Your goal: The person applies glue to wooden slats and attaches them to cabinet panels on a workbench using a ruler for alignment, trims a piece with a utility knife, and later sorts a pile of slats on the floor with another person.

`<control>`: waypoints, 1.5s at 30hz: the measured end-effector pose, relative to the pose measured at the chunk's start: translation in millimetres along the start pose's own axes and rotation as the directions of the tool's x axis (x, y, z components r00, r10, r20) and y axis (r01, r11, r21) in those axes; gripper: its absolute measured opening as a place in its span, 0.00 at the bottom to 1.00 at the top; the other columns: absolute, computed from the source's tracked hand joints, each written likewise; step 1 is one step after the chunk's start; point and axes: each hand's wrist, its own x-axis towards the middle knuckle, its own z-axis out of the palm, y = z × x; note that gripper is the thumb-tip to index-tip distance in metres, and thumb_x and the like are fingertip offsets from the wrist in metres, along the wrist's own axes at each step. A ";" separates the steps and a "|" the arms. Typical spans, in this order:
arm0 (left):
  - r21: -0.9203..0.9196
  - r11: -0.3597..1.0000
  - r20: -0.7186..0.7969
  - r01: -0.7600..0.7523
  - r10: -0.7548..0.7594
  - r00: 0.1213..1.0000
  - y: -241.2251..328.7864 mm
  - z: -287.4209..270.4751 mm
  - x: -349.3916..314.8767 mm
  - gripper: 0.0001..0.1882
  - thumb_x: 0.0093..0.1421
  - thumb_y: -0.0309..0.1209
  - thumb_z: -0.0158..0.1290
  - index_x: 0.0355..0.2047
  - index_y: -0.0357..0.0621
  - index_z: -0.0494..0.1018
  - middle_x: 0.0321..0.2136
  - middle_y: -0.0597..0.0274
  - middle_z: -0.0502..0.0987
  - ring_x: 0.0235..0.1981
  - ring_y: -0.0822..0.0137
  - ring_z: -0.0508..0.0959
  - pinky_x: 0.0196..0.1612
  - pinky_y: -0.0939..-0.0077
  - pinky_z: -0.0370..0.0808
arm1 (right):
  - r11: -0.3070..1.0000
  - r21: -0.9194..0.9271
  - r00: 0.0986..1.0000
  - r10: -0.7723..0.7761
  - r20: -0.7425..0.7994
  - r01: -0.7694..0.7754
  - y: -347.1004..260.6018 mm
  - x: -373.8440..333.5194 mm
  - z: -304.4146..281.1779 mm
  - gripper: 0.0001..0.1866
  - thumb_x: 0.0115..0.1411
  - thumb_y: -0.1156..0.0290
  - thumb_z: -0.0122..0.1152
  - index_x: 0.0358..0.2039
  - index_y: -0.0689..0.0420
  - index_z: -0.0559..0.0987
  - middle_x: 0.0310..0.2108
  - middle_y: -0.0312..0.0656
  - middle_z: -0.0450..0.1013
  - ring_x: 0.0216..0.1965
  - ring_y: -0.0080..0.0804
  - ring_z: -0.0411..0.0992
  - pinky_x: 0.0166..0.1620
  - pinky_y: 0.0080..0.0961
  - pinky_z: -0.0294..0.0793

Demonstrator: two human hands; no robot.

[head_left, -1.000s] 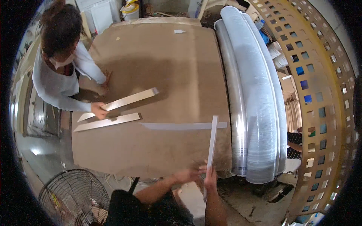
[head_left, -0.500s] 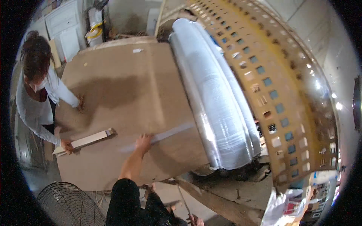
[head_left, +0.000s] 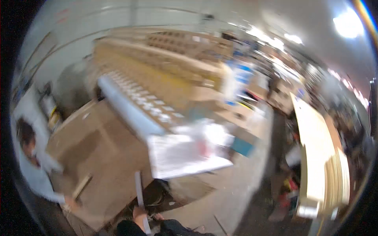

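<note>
My left hand (head_left: 139, 213) is closed around a long, narrow pale strip (head_left: 138, 188), flat and straight like a ruler. The strip slants past the near right corner of a large brown board (head_left: 106, 157), its lower end close to my dark clothing. My right hand does not show. A thin dark rod (head_left: 220, 225) crosses the lower edge; whatever holds it, if anything, is out of sight. On the left, a co-worker's hand (head_left: 71, 203) is at a light wooden strip (head_left: 82, 187) lying on the board.
A plastic-wrapped roll (head_left: 132, 112) lies along the board's far right side. White plastic sheeting (head_left: 185, 153) covers a stack nearer me. Perforated brown panels (head_left: 157, 78) stand behind. To the right is a stack of pale boards (head_left: 321, 165). Motion blurs much of the view.
The view has swung right, bringing the pale board stack into sight. My left hand has lifted the pale strip off the brown board and drawn it back toward me. My right hand has left the view.
</note>
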 end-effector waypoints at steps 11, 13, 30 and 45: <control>0.023 0.910 -0.138 -0.413 0.412 0.901 88.9 142.8 -151.3 0.34 0.47 0.36 0.66 0.55 0.40 0.69 0.47 0.42 0.78 0.51 0.49 0.78 0.54 0.53 0.74 | 0.989 -0.048 0.912 -0.146 -0.383 0.138 55.4 14.4 -137.1 0.26 0.72 0.46 0.41 0.40 0.54 0.80 0.33 0.42 0.82 0.31 0.36 0.82 0.41 0.35 0.79; 0.051 0.872 -0.067 -0.486 0.489 0.870 110.6 157.2 -154.5 0.34 0.49 0.37 0.65 0.56 0.41 0.69 0.47 0.41 0.78 0.51 0.49 0.78 0.54 0.53 0.74 | 0.988 0.029 0.913 -0.127 -0.389 0.149 32.7 10.6 -158.6 0.25 0.71 0.46 0.42 0.42 0.52 0.79 0.35 0.43 0.81 0.37 0.43 0.80 0.43 0.38 0.77; -0.018 0.574 0.207 -0.818 0.803 0.559 472.6 358.2 -111.0 0.34 0.53 0.40 0.63 0.59 0.45 0.67 0.48 0.40 0.77 0.50 0.48 0.78 0.53 0.53 0.74 | 0.677 0.667 0.950 -0.194 -0.245 0.311 -130.8 95.0 -524.9 0.29 0.75 0.50 0.39 0.55 0.63 0.75 0.42 0.50 0.80 0.38 0.39 0.80 0.49 0.35 0.77; 0.084 0.036 0.385 -0.996 0.921 0.066 1176.6 529.2 -241.8 0.24 0.54 0.42 0.59 0.51 0.52 0.71 0.46 0.52 0.78 0.48 0.46 0.78 0.50 0.51 0.76 | -0.071 0.979 0.982 0.013 -0.188 0.188 -62.8 156.0 -761.3 0.34 0.67 0.41 0.50 0.59 0.58 0.70 0.42 0.53 0.78 0.35 0.48 0.79 0.39 0.45 0.79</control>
